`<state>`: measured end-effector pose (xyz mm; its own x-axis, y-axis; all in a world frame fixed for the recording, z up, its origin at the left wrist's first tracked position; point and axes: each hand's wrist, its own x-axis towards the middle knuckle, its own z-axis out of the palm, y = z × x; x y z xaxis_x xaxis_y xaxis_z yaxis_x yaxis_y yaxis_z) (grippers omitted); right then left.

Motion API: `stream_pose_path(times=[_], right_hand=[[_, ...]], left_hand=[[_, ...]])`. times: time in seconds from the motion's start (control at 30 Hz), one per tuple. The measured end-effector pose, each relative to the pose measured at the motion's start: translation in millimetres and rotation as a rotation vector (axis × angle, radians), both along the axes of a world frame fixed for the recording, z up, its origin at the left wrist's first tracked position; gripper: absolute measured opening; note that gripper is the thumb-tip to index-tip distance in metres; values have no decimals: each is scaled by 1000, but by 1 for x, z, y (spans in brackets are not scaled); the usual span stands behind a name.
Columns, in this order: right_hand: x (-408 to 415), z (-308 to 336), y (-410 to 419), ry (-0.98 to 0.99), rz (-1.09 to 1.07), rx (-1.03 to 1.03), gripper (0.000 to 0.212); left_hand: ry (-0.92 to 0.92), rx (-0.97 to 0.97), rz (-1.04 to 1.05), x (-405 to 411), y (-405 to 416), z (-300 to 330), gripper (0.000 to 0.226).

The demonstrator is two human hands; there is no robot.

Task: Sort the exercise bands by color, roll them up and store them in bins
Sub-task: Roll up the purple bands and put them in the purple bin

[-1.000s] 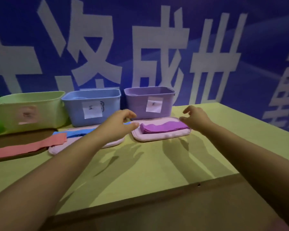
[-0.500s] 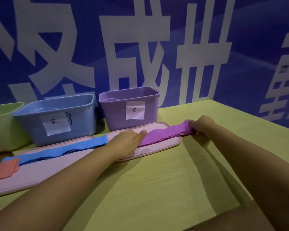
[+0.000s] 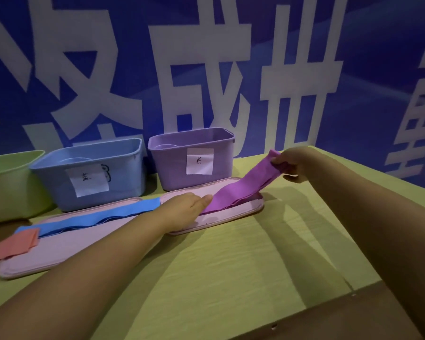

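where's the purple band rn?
Head view, right of centre: the purple band runs from the pink tray before the purple bin, left hand on its near end, right hand lifting its far end.

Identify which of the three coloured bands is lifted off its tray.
The purple band: the right hand holds its end raised; blue and pink lie flat.

Right hand (image 3: pixel 288 163) pinching one end of purple band (image 3: pixel 241 190), lifted off pink lid (image 3: pixel 231 217) — left hand (image 3: pixel 189 209) pressing the other end flat. Behind: purple bin (image 3: pixel 172 168), blue bin (image 3: pixel 125 173), green bin (image 3: pixel 10 187), the first two labelled. Further left, blue band (image 3: pixel 96 217) along second lid (image 3: pixel 59 251) — orange band (image 3: pixel 12 246) overlapping its end.
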<state>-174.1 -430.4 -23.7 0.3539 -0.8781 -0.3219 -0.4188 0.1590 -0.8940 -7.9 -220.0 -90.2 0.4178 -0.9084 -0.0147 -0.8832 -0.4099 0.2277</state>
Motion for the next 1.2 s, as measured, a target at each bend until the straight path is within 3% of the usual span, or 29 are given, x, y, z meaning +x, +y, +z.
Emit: stream_pose_path(times=[0.23, 0.37, 0.6, 0.7, 0.8, 0.93, 1.07, 1.2], right_hand=[[-3, 66, 68, -381, 187, -330, 14], [-2, 105, 121, -457, 271, -589, 15], [-29, 168, 200, -523, 386, -949, 20], [-50, 180, 229, -494, 401, -1034, 19], [-74, 174, 258, -430, 470, -1081, 20], [-102, 142, 301, -317, 666, -1055, 19], [-113, 98, 335, -341, 797, -1009, 19], [-119, 59, 359, -346, 789, -1074, 25]], left_hand=[[86, -99, 26, -17, 19, 12, 41], [61, -211, 43, -25, 36, 31, 36], [210, -778, 153, -41, 92, 97, 42], [254, -1045, 155, -70, 127, 128, 31], [490, -1224, 3, -106, 167, 149, 28], [600, -1087, -176, -150, 216, 147, 49], [613, -1039, -177, -172, 258, 124, 37], [620, -1022, -169, -175, 289, 91, 28]])
